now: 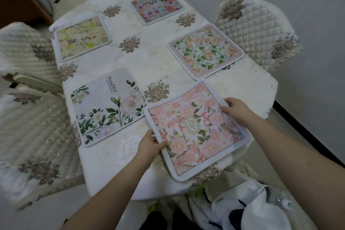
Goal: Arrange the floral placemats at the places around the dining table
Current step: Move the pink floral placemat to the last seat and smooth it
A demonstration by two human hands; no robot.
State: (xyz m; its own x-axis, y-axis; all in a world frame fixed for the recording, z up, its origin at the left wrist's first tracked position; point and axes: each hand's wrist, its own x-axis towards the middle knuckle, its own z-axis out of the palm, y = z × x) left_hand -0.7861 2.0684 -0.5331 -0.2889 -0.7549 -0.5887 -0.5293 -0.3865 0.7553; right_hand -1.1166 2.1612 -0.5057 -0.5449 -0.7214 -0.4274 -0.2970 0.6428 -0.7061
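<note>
Both hands pinch the pink placemat point(196, 129), left hand point(149, 144) near edge, right hand point(234, 109) far; its near corner overhangs the surface point(145, 58) and could slip off.

Both forearms are bare from the frame's lower edge up to the wrists, with no sleeve showing. The left hand point(151, 144) and the right hand point(236, 109) wear no gloves. Rings, a watch or nail polish cannot be made out; the picture is soft there.
</note>
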